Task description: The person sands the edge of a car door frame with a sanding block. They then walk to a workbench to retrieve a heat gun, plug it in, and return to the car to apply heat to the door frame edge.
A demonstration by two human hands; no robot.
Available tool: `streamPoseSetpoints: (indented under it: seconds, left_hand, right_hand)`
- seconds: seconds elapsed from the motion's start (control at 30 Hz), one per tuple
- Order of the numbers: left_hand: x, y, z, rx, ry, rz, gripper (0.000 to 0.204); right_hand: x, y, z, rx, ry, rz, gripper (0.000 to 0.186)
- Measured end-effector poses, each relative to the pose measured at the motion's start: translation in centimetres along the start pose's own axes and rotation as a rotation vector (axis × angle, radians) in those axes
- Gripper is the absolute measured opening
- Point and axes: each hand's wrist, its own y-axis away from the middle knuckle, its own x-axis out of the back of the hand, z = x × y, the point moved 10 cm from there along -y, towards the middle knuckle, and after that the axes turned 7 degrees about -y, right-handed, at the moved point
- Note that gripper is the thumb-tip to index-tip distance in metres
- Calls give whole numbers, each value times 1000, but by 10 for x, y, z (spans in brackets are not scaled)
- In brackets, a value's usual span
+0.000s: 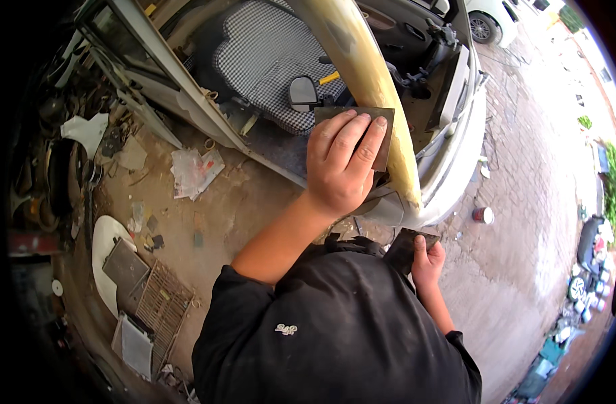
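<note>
My left hand [341,161] grips a dark square sheet [383,155], fingers spread across it, against or just beside the yellow-coated roof pillar [403,161] of a car body. My right hand [425,259] holds a second dark flat square [402,249], thumb on its face, lower down beside my black shirt. Inside the car are a checked seat [261,60], a side mirror [302,92] and a yellow-handled item [329,77].
An open door frame [180,94] is at upper left. Scrap parts [65,168], a plastic bag [193,172] and a wire rack [160,310] lie leftward. A white can [483,215] stands right, with parked car [489,20] behind and piled items [584,283] along the far edge.
</note>
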Motion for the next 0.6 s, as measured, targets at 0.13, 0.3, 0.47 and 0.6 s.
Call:
streamPoseSetpoints:
  seconds: [0.13, 0.3, 0.47, 0.6]
  left_hand:
    - [-6, 10, 6, 18, -46, 17, 37]
    - [-10, 17, 13, 30, -87, 17, 37]
    - [-10, 20, 18, 60, -80, -6, 37]
    - [-14, 25, 20, 62, -64, -26, 38]
  right_hand:
    - [6, -10, -4, 0, -6, -27, 20]
    - [11, -19, -2, -7, 27, -78, 25]
    - [14, -24, 6, -53, -26, -145, 17]
    - [18, -24, 9, -70, -37, -167, 17]
